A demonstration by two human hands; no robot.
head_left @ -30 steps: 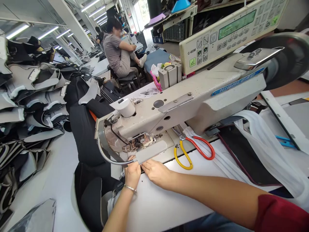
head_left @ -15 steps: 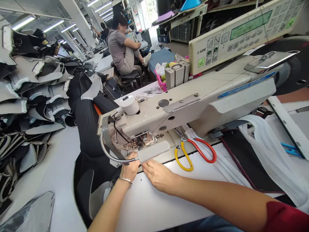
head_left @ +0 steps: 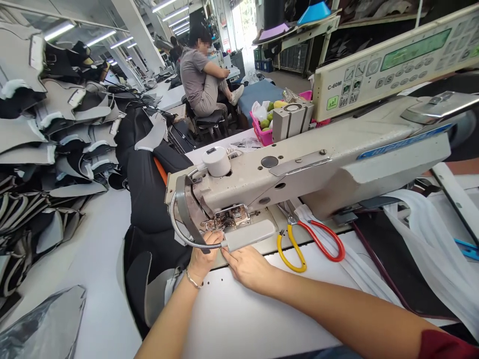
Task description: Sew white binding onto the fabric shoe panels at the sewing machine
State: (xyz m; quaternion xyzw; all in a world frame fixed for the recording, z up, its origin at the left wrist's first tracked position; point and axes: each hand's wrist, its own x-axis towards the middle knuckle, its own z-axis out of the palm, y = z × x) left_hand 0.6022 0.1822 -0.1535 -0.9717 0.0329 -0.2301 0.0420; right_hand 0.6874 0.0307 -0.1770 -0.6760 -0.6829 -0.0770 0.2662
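Observation:
Both my hands are at the needle end of a beige sewing machine [head_left: 322,159]. My left hand [head_left: 204,259], with a bracelet at the wrist, reaches in under the needle area, its fingers bent and pressed together. Close on its right, my right hand [head_left: 249,268] rests at the plate's front edge with fingers closed, their tips partly behind the grey lamp bar [head_left: 252,235]. What the fingertips hold, if anything, is hidden. Scissors [head_left: 312,237] with one yellow and one red handle lie to the right of my right hand, on the machine bed and table.
Black padded covers [head_left: 147,199] lie left of the machine, beside stacked grey and black pieces [head_left: 71,134]. White zipper tape [head_left: 348,259] and a dark panel [head_left: 396,269] are at right. A pink basket [head_left: 264,134] of fruit stands behind. A person [head_left: 202,75] sits beyond.
The view has turned a little left, so the machine appears farther right. My left fingers sit slightly deeper under the needle area. My right hand stays close beside them.

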